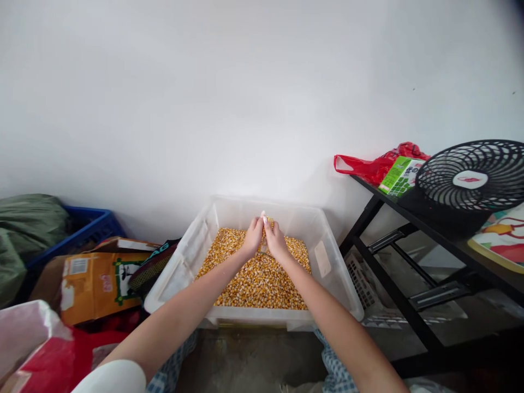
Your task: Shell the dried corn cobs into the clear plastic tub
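"Things on your left?"

"A green sack [33, 224] in a blue crate [88, 232], a red-and-white bag [53, 355] lower down, then an orange cardboard box [98, 286] and a dark mesh bag [158, 265] just beside the tub."

"What's in that tub?"

"Yellow corn kernels [262, 281]. They're spread across the bottom of the translucent plastic tub [262, 314], straight ahead of me, near the white wall [245, 98]."

"And above them?"

"My left hand [251, 239], then my right hand [277, 239], brought together over the kernels. My grip is drawn in, fingers curled, with only a narrow gap between the hands. Something pale and yellow shows at the fingertips; it's too small for me to tell what I have hold of."

"Further right?"

"A pale basket [360, 281] low beside the tub, then a black tabletop [456, 240] carrying a red plastic bag [368, 168], a green-and-white carton [403, 176] and a black fan [470, 179]."
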`<state>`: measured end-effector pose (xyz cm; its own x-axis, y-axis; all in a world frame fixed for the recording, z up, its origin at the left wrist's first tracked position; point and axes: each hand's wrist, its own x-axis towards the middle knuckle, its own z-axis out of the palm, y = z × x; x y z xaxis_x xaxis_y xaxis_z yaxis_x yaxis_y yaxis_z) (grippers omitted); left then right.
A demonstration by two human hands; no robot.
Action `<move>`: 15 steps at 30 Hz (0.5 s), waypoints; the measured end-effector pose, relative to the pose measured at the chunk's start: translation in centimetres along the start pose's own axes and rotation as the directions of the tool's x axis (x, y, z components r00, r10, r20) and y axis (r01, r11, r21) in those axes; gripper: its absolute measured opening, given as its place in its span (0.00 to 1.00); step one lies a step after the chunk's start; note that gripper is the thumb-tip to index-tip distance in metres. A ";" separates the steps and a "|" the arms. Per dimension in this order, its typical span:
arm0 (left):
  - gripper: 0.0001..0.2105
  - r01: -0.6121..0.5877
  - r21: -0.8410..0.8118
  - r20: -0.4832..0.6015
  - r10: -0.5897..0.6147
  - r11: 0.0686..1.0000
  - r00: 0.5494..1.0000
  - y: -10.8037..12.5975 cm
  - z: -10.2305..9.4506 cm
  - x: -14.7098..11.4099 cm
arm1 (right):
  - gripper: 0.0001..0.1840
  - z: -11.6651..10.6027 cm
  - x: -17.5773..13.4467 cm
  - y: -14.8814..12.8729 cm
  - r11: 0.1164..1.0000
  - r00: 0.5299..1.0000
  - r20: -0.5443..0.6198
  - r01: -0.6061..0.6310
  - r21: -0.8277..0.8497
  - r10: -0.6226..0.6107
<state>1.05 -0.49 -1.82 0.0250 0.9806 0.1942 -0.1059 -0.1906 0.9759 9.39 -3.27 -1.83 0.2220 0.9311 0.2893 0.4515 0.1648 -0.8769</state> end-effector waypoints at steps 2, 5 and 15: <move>0.18 -0.007 0.014 0.017 0.006 1.000 1.000 -0.1 0.2 -0.2 | 0.28 0.1 0.0 0.3 0.999 1.000 -0.017 0.007 -0.048 -0.008; 0.19 0.028 0.017 0.028 -0.029 0.999 0.999 -0.8 0.2 -0.3 | 0.28 0.2 -0.2 0.8 0.992 0.998 -0.018 0.050 -0.117 -0.052; 0.19 -0.102 0.075 0.051 0.099 0.992 0.994 -0.7 0.3 -0.2 | 0.29 -0.5 0.6 0.6 0.994 1.000 -0.014 0.015 0.105 -0.014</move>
<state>1.45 -0.56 -2.55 0.0647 0.9535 0.2945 -0.0327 -0.2929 0.9556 10.19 -2.81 -2.01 0.2278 0.9240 0.3070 0.3618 0.2124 -0.9077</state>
